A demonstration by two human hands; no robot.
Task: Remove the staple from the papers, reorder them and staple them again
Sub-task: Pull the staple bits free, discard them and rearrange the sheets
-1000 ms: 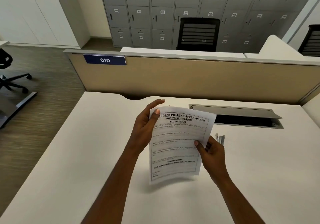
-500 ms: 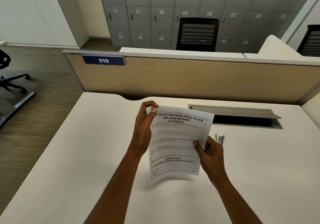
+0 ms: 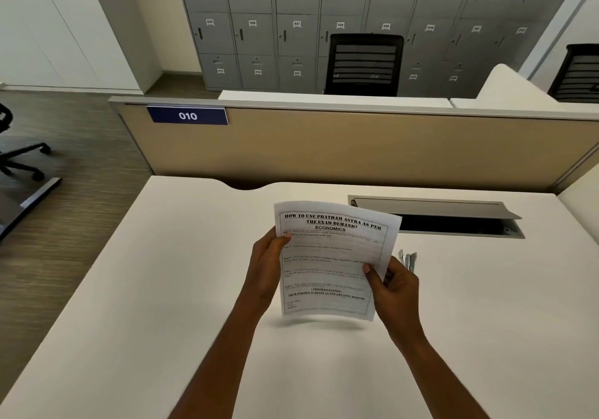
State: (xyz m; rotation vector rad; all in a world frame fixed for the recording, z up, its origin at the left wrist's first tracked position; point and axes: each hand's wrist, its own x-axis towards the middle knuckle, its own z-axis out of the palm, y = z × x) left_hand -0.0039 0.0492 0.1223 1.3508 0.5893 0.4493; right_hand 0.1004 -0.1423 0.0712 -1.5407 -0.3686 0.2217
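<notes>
Bright, even indoor light falls from overhead. A soft shadow lies on the desk [image 3: 162, 289] beneath the papers [image 3: 330, 263]. Fine print is blurred; straight lines bow toward the frame edges.

A wide white desk top [image 3: 136, 305] fills the lower half of the frame. In its upper right part sits a grey metal cable flap [image 3: 434, 207], tilted open over a dark slot. Behind the desk, across the middle of the frame, stands a beige partition panel [image 3: 356, 149] with a grey top rail. A dark blue rectangular sign [image 3: 188, 116] with the white number 010 is fixed on its upper left corner. At the top stands a wall of grey metal lockers [image 3: 291, 26] with small number tags. In front of them is a black mesh office chair [image 3: 364, 65]. At the left edge, the black wheeled base of another chair [image 3: 22, 159] stands on the brown wood-look floor [image 3: 81, 191].
</notes>
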